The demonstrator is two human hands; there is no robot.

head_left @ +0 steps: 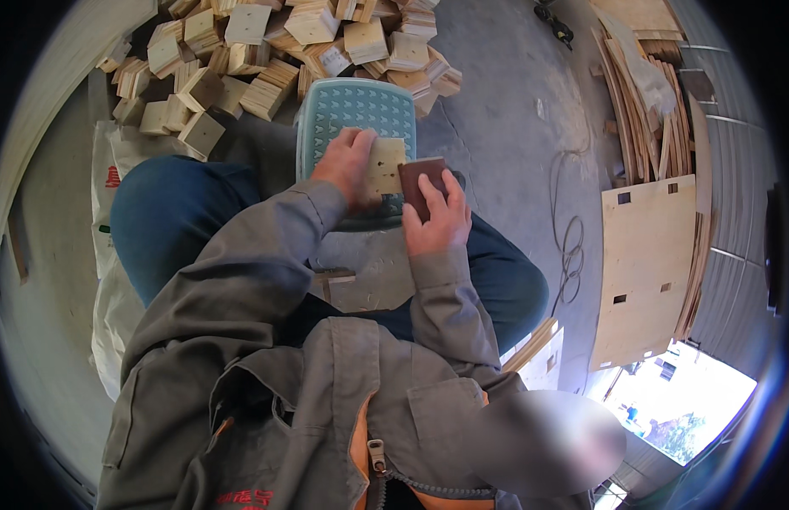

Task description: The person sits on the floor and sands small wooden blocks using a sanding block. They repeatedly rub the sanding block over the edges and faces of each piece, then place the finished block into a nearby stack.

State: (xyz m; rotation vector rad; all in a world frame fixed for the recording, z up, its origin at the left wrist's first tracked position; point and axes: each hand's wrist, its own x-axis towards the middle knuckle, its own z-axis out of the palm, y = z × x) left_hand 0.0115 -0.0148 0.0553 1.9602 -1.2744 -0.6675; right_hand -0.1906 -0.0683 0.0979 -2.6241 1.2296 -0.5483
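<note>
A small pale plywood block (384, 167) rests on a teal plastic stool (360, 93) with a bumpy top, between my knees. My left hand (350, 167) is closed round the block's left side. In my right hand (441, 219) is a dark reddish-brown sanding block (422, 183), with the fingers laid over its face and the thumb at its near left side. Its left edge is right beside the plywood block's right edge; whether the two touch I cannot tell.
Beyond the stool lies a heap of plywood blocks (324, 59). A cable (569, 246) coils on the floor at right, near leaning plywood sheets (645, 272). A white sack (110, 280) lies by my left knee. Bright daylight enters through an opening (688, 399) at lower right.
</note>
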